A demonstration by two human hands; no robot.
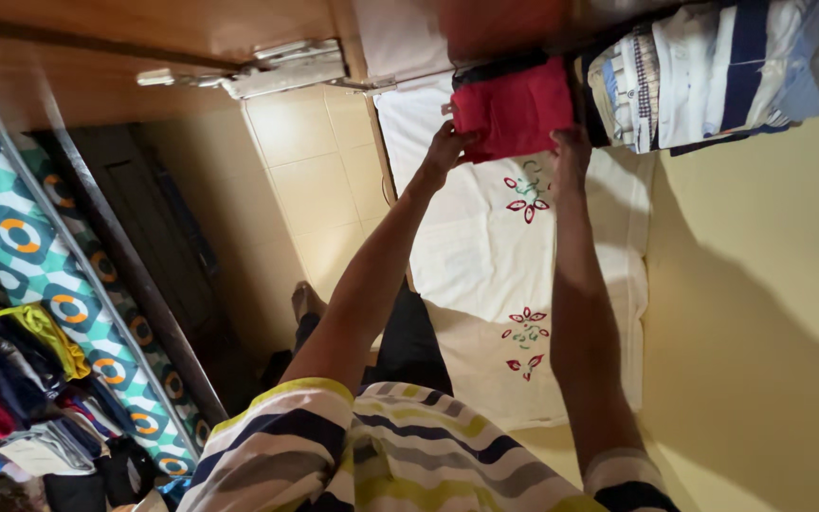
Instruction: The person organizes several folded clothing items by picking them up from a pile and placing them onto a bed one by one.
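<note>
- Nearest the camera is the person's striped shirt (381, 455), in yellow, white and dark bands, with both bare arms reaching away from it.
- Beside the shirt, away from the red garment, a heap of mixed clothes (21, 408) lies on a bed cover patterned with orange rings (40, 246).
- Beyond the shirt a bare foot (307, 301) stands on the pale tiled floor (315, 161).
- A white cloth with red embroidered flowers (485, 246) hangs just below the red garment.
- The left hand (447, 147) grips one edge of the folded red garment (514, 109), fingers curled onto the fabric.
- The right hand (571, 152) presses against the other lower edge of the red garment; how far its fingers close cannot be told, as they are partly hidden.
- The red garment sits on a shelf, just beside a stack of folded striped and blue clothes (713, 71).
- A metal hinge (277, 68) on a wooden door lies well apart from the red garment.
</note>
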